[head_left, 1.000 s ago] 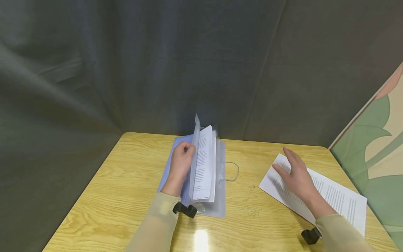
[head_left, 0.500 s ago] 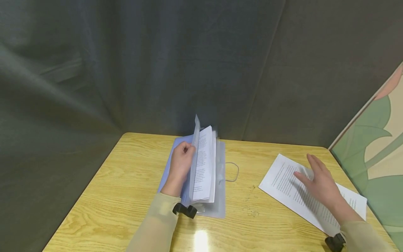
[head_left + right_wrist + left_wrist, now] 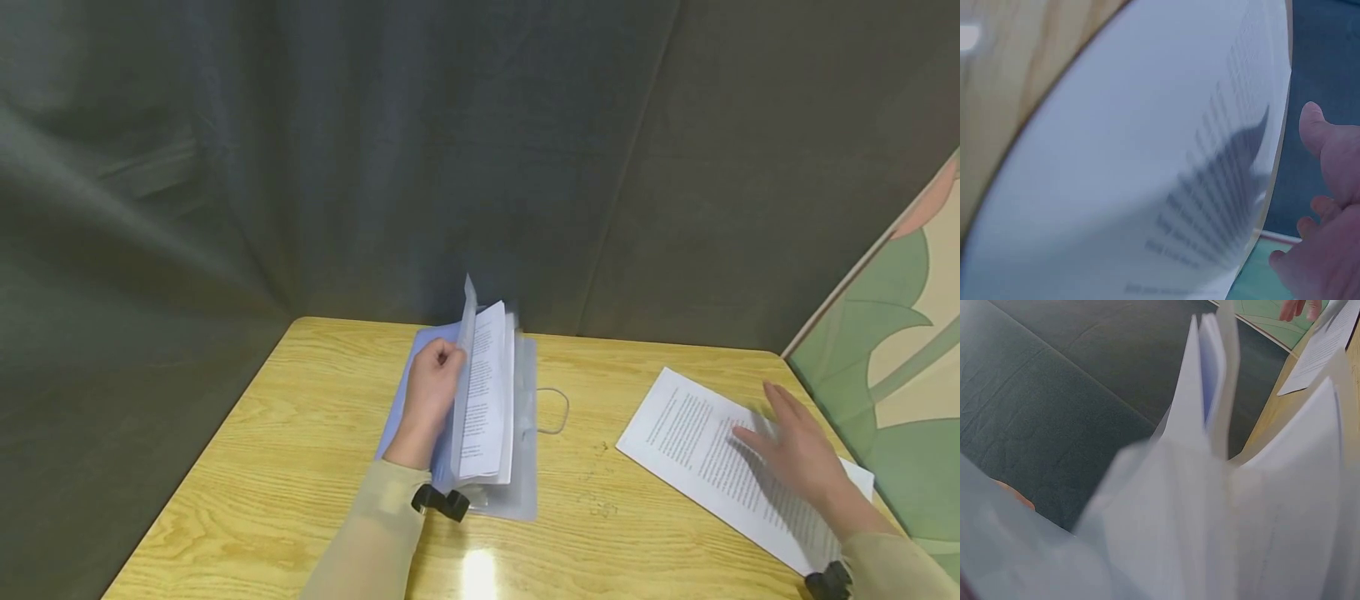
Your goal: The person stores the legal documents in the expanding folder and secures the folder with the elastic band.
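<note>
A document folder with a bluish cover (image 3: 401, 396) lies open at the table's middle. My left hand (image 3: 431, 387) pinches the edge of a translucent plastic leaf (image 3: 462, 392), holding it raised. Printed papers (image 3: 486, 400) stand beside that leaf inside the folder. In the left wrist view, white sheets (image 3: 1188, 394) fan upward, and plastic covers most of the hand. To the right, a printed sheet (image 3: 682, 433) lies slanted on the table. Over it hovers my right hand (image 3: 798, 458), fingers extended and holding nothing; its shadow falls across the print in the right wrist view.
The wooden table (image 3: 300, 467) backs onto a dark curtain (image 3: 465, 150). A patterned green panel (image 3: 885, 400) borders its right side. From the folder's right edge a thin cord loop (image 3: 562, 408) sticks out onto the wood.
My right hand has moved right and toward me over the printed sheet, uncovering its left part. My left hand keeps the plastic leaf raised in the same place.
</note>
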Action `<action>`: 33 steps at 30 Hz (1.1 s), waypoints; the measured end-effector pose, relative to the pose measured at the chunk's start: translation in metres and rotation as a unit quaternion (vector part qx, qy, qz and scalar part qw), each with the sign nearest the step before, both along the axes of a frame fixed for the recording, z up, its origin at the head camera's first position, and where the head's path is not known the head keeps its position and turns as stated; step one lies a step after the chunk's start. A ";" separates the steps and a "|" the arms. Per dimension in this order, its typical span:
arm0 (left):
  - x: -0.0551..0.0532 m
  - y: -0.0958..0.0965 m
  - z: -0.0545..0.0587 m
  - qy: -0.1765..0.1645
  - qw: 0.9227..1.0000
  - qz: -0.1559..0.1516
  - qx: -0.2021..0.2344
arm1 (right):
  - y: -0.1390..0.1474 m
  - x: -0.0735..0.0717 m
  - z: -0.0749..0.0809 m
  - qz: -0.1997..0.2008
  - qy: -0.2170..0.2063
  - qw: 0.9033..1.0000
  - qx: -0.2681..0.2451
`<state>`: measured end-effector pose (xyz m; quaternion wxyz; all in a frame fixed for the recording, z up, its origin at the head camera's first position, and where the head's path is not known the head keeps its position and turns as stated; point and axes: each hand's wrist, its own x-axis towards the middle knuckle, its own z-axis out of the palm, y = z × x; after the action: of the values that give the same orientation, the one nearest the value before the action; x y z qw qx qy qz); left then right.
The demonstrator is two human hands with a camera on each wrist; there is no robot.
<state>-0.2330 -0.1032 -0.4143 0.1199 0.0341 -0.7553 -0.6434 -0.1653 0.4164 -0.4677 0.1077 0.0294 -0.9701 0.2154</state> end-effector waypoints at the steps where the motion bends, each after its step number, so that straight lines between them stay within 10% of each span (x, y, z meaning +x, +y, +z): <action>1: 0.000 0.000 0.000 0.000 1.000 -0.001 0.001 | 0.003 0.000 -0.001 -0.002 -0.006 1.000 0.000; 33: 0.001 0.000 0.000 0.000 1.000 -0.001 0.003 | 0.040 0.009 -0.019 -0.054 -0.095 0.994 0.013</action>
<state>-0.2322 -0.1032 -0.4143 0.1190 0.0341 -0.7537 -0.6454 -0.1558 0.4559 -0.4867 0.0264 -0.0420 -0.9789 0.1981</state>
